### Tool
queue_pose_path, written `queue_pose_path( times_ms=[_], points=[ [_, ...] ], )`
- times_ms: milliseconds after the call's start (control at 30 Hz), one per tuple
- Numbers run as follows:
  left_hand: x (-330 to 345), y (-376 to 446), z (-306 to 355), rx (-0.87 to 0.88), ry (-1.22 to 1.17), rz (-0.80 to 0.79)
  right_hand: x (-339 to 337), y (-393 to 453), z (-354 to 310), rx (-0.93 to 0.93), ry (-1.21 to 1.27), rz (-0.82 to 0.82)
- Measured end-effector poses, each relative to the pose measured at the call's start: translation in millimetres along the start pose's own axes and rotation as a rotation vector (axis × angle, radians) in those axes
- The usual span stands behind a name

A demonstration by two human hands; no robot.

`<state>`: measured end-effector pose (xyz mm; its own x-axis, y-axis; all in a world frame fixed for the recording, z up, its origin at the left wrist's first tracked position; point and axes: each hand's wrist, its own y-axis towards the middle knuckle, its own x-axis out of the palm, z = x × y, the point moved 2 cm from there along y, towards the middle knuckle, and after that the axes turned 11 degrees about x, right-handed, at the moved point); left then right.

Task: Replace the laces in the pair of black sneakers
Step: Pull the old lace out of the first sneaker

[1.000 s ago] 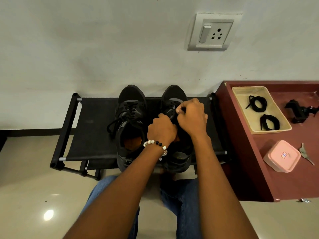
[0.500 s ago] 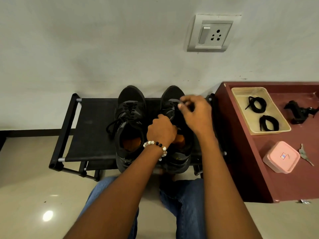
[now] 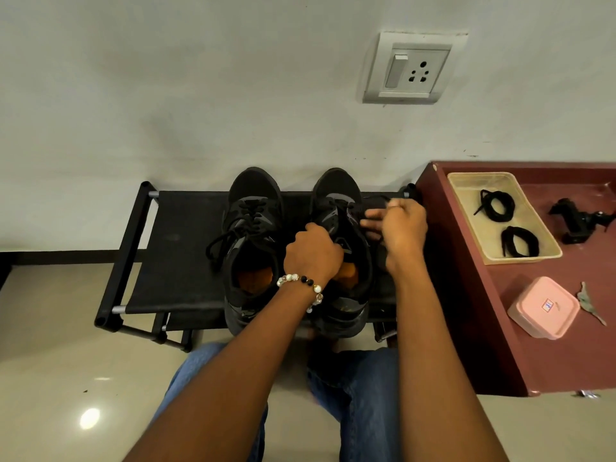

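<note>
So the left hand, the one with the bead bracelet on the wrist, is curled over the tongue and collar area of the right sneaker, fingers bent down and gripping it. The right hand is off the right side of that same shoe, thumb and forefinger pinched on a bit of black lace that runs from the eyelets out to the fingers, while the other fingers stick out loosely toward the shoe. Both sneakers sit side by side on a low black rack against the wall, long axis running near to far, toes pointing away at the wall and heels toward the person's knees. The left sneaker has its lace threaded, with loose ends flopped out over its left side. You can see orange insoles down inside both. To the right is a reddish-brown table with a pale tray on it holding two coiled black laces, one further and one nearer. Also on that table: a pink lidded box nearer, a key-like thing just right of it, and some small black clamp gadget right of the tray. There's a switch and socket plate up on the wall.
</note>
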<state>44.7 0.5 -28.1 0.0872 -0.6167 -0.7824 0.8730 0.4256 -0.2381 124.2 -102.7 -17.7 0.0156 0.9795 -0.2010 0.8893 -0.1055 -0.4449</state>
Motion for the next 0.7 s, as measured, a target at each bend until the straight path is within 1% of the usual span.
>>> queue_pose_path(
  times_ms=[33, 67, 100, 200, 267, 300, 333, 367, 433, 467, 500, 533, 567, 600, 633, 700],
  points=[
    [-0.8, -0.4, 0.3, -0.001, 0.003, -0.006, -5.7, 2.6, 2.0, 0.083, 0.139, 0.005],
    [-1.6, -0.8, 0.5, -0.002, 0.003, -0.013, -11.8, 2.7, 2.6, 0.129, 0.195, 0.031],
    [-2.5, -1.1, -0.1, -0.002, 0.001, -0.018, -17.4, 3.8, 4.0, 0.137, 0.161, 0.073],
    [-6.7, -1.2, -0.2, 0.003, -0.014, -0.066, -26.1, 11.2, 9.8, 0.04, -0.202, 0.214],
    [-12.1, 0.7, 0.9, 0.009, -0.031, -0.114, -24.8, 12.3, 8.8, -0.049, -0.444, 0.259],
    [-16.4, 1.5, 2.0, 0.009, -0.042, -0.125, -24.2, 10.0, 5.2, -0.096, -0.512, 0.262],
    [-21.7, 2.9, 3.3, 0.014, -0.055, -0.104, -23.8, 7.8, 0.6, -0.154, -0.531, 0.236],
    [-28.3, 4.2, 4.7, 0.03, -0.064, -0.038, -22.9, 7.9, -1.8, -0.21, -0.513, 0.17],
    [-41.0, 6.7, 10.1, 0.106, -0.076, 0.173, -18.9, 1.3, -5.8, -0.223, -0.462, -0.066],
    [-45.3, 8.6, 13.9, 0.169, -0.085, 0.278, -15.5, -4.2, -5.6, -0.206, -0.49, -0.184],
    [-47.0, 12.2, 16.6, 0.236, -0.106, 0.35, -11.9, -8.1, -3.4, -0.196, -0.591, -0.261],
    [-46.4, 16.7, 18.3, 0.298, -0.136, 0.384, -7.9, -10.9, 0.3, -0.206, -0.736, -0.289],
    [-43.1, 22.4, 19.3, 0.35, -0.165, 0.378, -4.3, -12.1, 5.4, -0.221, -0.896, -0.274],
    [-38.2, 28.6, 18.5, 0.391, -0.172, 0.34, -1.6, -14.2, 9.9, -0.229, -1.006, -0.246],
    [-32.5, 34.1, 17.0, 0.424, -0.153, 0.29, -0.2, -16.5, 13.3, -0.206, -1.056, -0.224],
    [-21.9, 42.5, 13.6, 0.471, -0.07, 0.227, 0.5, -18.3, 16.9, -0.162, -1.052, -0.202]
  ],
)
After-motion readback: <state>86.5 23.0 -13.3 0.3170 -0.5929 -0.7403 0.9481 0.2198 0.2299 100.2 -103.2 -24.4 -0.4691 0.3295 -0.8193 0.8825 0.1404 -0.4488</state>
